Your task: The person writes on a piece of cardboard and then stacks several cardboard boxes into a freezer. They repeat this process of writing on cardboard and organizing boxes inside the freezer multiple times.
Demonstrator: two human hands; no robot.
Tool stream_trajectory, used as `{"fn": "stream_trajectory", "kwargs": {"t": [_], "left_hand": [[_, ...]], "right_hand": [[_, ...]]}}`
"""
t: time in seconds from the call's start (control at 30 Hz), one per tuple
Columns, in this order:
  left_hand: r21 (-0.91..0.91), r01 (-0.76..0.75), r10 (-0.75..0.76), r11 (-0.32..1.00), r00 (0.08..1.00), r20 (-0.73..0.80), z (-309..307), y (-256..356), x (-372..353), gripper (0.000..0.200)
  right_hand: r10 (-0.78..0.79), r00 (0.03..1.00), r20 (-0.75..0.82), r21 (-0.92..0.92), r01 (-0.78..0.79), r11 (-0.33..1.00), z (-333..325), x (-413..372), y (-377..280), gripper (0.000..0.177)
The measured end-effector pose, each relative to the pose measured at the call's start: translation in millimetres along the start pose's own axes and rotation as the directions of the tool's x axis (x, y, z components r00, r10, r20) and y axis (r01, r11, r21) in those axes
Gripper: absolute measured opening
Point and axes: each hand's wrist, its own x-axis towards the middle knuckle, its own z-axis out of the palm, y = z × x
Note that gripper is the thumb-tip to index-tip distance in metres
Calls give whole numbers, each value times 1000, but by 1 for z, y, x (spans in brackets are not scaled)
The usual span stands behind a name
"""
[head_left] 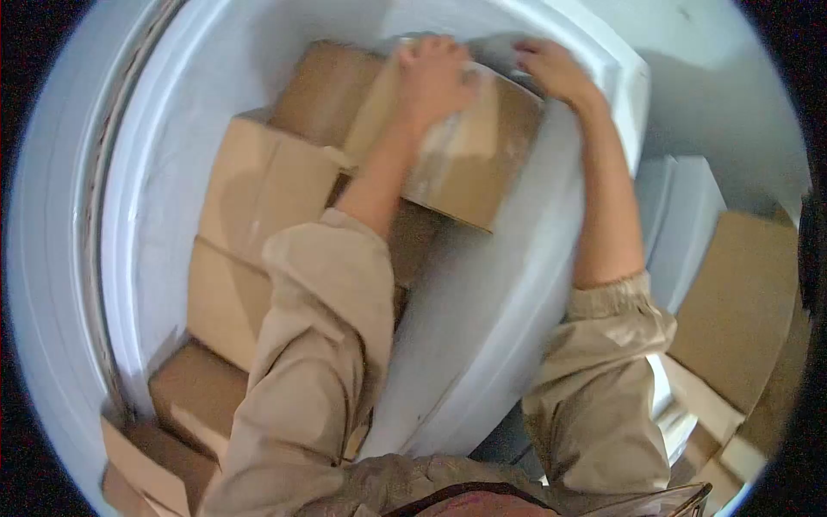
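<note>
Several brown cardboard boxes lie inside a white chest-like container [517, 302]. My left hand [435, 79] rests on top of a taped cardboard box [482, 142] near the container's far wall, its fingers bent over the box's far edge. To the right, my right hand [556, 73] is raised at the box's far right corner, fingers apart and slightly curled, with nothing visible in them. Whether its fingertips touch the box is unclear. Another box [323, 90] sits just left of the taped one, and a larger box [267, 185] lies nearer on the left.
An open-flapped box [159, 457] and a closed one [198, 392] are at the lower left. Outside the container's right wall are a cardboard box [736, 302] and a pale grey box-shaped object [685, 224]. The container's rim curves around the far side.
</note>
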Motion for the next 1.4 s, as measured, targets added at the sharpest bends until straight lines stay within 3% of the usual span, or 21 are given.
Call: {"fn": "stream_trajectory", "kwargs": {"t": [0.03,0.1,0.13,0.2,0.27,0.33,0.37,0.4,0.47,0.53,0.6,0.63,0.73,0.8,1.03,1.17,1.23,1.27,1.33,1.37,1.4], "left_hand": [[10,-1,1,1000,1000,-6,-1,2,-11,39],[-62,12,-6,998,995,99,-17,7,-22,37],[-120,34,-24,992,996,81,-22,8,-27,35],[-148,77,-69,986,996,58,-37,4,-44,34],[-513,103,-304,852,896,-325,-63,13,-66,23],[-577,330,-553,747,791,-263,-90,30,-134,15],[-633,359,-628,686,731,-266,-102,41,-173,11],[-800,508,-821,318,570,36,-89,58,-222,15],[-860,415,-936,-296,54,348,-23,76,-276,20],[-515,325,-582,-793,-151,799,8,52,-278,32],[-281,-214,-307,-936,100,947,55,36,-253,41],[-286,-238,-319,-928,114,941,45,31,-244,41],[-324,-225,-363,-919,159,918,6,24,-241,42],[-357,-204,-390,-912,156,908,-28,38,-265,43],[-472,-26,-471,-881,147,870,-150,111,-308,46],[-515,78,-495,-854,184,849,-238,126,-335,48],[-536,152,-504,-830,208,838,-276,125,-346,49],[-547,191,-508,-815,218,833,-292,126,-349,50],[-558,273,-510,-783,229,829,-316,134,-353,51],[-560,312,-511,-767,230,828,-329,138,-358,52],[-563,347,-513,-750,231,827,-341,140,-361,52]], "right_hand": [[-44,998,47,54,41,998,0,-6,-2,45],[-82,985,149,-48,90,995,10,0,7,49],[3,972,234,-10,-1,1000,9,-6,-8,50],[-17,928,373,-98,58,993,15,-3,-14,51],[10,923,385,-160,56,985,31,-2,-26,54],[55,920,389,-227,38,973,55,-2,-29,56],[-10,960,278,-163,57,985,70,-3,-29,60],[-63,985,159,-99,80,992,78,-2,-30,64],[-39,986,160,-34,45,998,80,4,-33,73],[-22,983,183,31,17,999,87,4,-40,82],[132,980,148,-84,-120,989,80,1,-48,85],[126,981,148,-147,-105,984,74,-5,-61,84],[31,997,74,-233,-13,972,63,-38,-82,72],[13,998,62,8,-13,1000,42,-82,-132,59],[-121,990,-71,163,131,978,-12,-161,-243,48],[-612,788,-57,-101,606,789,-8,-181,-334,56],[-802,592,71,45,802,596,6,-182,-383,62],[-804,592,59,40,803,594,12,-190,-397,62],[-896,440,-61,83,897,435,31,-201,-416,71],[-894,442,-69,85,896,436,40,-197,-410,71],[-779,616,-116,122,787,605,52,-188,-393,75]]}}
